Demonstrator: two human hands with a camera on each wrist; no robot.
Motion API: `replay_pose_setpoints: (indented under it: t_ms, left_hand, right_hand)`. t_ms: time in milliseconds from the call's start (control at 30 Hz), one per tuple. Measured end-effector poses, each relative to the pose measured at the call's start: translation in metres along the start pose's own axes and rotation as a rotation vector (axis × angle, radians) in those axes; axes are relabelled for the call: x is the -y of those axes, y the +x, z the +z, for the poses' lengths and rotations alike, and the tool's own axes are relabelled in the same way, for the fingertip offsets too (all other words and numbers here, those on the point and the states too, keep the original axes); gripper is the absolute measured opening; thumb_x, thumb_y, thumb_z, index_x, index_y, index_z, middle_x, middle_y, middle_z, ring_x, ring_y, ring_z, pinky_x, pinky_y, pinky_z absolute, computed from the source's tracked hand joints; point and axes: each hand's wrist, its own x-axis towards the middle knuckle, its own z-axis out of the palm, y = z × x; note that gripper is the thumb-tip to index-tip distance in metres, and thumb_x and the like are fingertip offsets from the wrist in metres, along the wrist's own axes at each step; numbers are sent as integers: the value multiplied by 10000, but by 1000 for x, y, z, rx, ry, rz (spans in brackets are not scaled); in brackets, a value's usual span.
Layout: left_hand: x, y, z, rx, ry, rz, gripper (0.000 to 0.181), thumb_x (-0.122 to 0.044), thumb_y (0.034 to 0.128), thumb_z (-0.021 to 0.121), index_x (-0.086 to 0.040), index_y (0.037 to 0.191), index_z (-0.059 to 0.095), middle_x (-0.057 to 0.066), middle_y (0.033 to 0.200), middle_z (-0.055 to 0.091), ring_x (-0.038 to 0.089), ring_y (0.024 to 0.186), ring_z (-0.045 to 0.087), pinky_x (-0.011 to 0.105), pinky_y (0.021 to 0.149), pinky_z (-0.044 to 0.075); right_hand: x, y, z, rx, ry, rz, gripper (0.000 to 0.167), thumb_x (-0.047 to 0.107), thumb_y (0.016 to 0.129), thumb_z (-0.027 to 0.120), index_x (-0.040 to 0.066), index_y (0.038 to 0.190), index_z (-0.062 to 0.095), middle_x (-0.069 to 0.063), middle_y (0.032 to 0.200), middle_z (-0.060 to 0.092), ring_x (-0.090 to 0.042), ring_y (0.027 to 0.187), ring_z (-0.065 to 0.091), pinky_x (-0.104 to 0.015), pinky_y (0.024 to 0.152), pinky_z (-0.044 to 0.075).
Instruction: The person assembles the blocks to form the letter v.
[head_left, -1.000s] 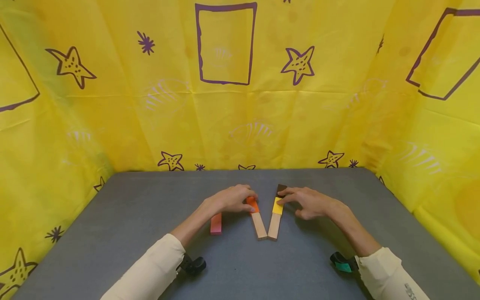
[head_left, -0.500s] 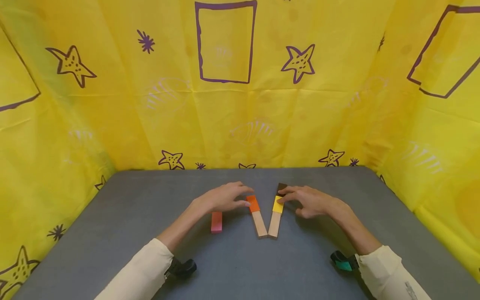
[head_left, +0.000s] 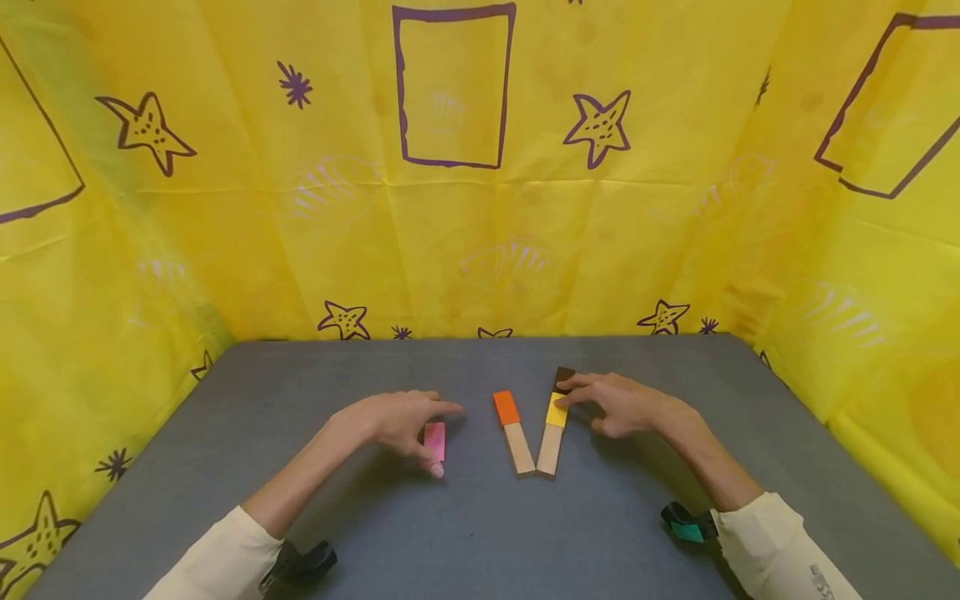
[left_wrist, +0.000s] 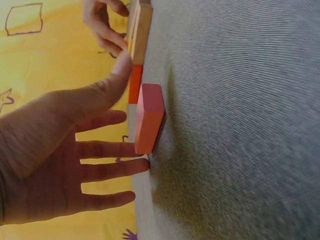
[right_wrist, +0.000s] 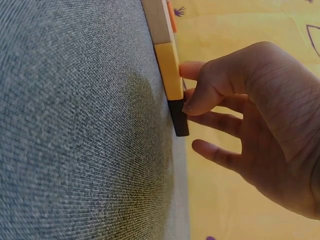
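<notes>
My left hand [head_left: 393,421] hovers around a pink block [head_left: 435,437], its fingers straight and spread; in the left wrist view, thumb and fingers stand apart from each other, and the block [left_wrist: 149,120] lies beyond the palm. My right hand [head_left: 626,407] rests lightly with its fingertips at a yellow block [head_left: 556,410] and a dark brown block [head_left: 564,378]. Those two continue a plain wooden block [head_left: 550,452] in one slanting line. An orange block [head_left: 506,407] tops another plain wooden block [head_left: 519,450], and the two lines meet at the near end in a V.
All blocks lie flat on a grey cloth-covered table [head_left: 480,533]. Yellow printed fabric [head_left: 450,250] encloses the back and both sides. Each wrist carries a black camera mount, the left one [head_left: 303,562] low over the table.
My left hand has let go of the orange block and moved left to the pink block. The right hand stays at the yellow and dark brown blocks.
</notes>
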Motion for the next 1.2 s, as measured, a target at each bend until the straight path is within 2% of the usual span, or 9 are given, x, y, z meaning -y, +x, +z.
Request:
replay_pose_setpoints:
  t_ms: [100, 200, 300, 467, 800, 1000, 1200]
  left_hand:
    - [0, -5, 2, -9, 10, 17, 812, -438, 801, 898, -197, 1500, 563, 90, 1469, 599, 264, 1291, 582, 516, 1122, 501]
    - [1, -6, 4, -51, 48, 72, 697, -384, 806, 907, -160, 1410, 641, 62, 1340, 663, 212, 1148, 606, 420, 1013, 551]
    - [1, -5, 6, -81, 84, 111, 598, -342, 811, 908, -133, 1328, 691, 38, 1206, 685, 167, 1016, 584, 335, 879, 548]
    - [-1, -3, 5, -78, 83, 105, 532, -324, 816, 905, -122, 1270, 715, 35, 1171, 689, 163, 989, 575, 309, 835, 531]
    - [-2, -3, -3, -87, 82, 73, 475, -326, 849, 873, -115, 1252, 734, 24, 1122, 686, 154, 961, 564, 292, 790, 512]
    - [-7, 3, -13, -140, 45, 70, 454, -293, 907, 812, -90, 1299, 707, 60, 1133, 690, 178, 968, 573, 330, 793, 540]
    - [-11, 18, -22, -202, 8, 58, 385, -278, 954, 760, -71, 1275, 710, 49, 1072, 701, 170, 918, 583, 316, 755, 539]
  right_hand:
    - [0, 0, 0, -1, -1, -2, 606, -65, 848, 632, 120, 1425, 657, -146, 1564, 545, -454, 1431, 517, -631, 1114, 464]
    - [-1, -1, 1, -8, -4, -10, 609, -69, 845, 630, 121, 1423, 659, -147, 1560, 549, -454, 1429, 518, -630, 1109, 467]
    - [-1, -1, 1, -12, -3, -16, 613, -72, 843, 626, 123, 1423, 659, -149, 1558, 551, -452, 1426, 522, -626, 1105, 472]
    - [0, -1, 0, -9, -3, -7, 608, -66, 846, 630, 124, 1422, 660, -148, 1561, 548, -451, 1430, 519, -627, 1113, 466]
    - [0, 1, -2, 5, -3, 1, 602, -51, 855, 631, 130, 1429, 655, -141, 1566, 546, -452, 1444, 504, -656, 1131, 437]
    - [-1, 1, -3, 3, 0, 14, 598, -47, 853, 639, 130, 1424, 660, -140, 1569, 542, -454, 1448, 499, -666, 1138, 425]
    - [-1, 0, 0, 2, -3, 7, 601, -52, 852, 631, 130, 1423, 660, -140, 1563, 547, -453, 1443, 504, -669, 1132, 429]
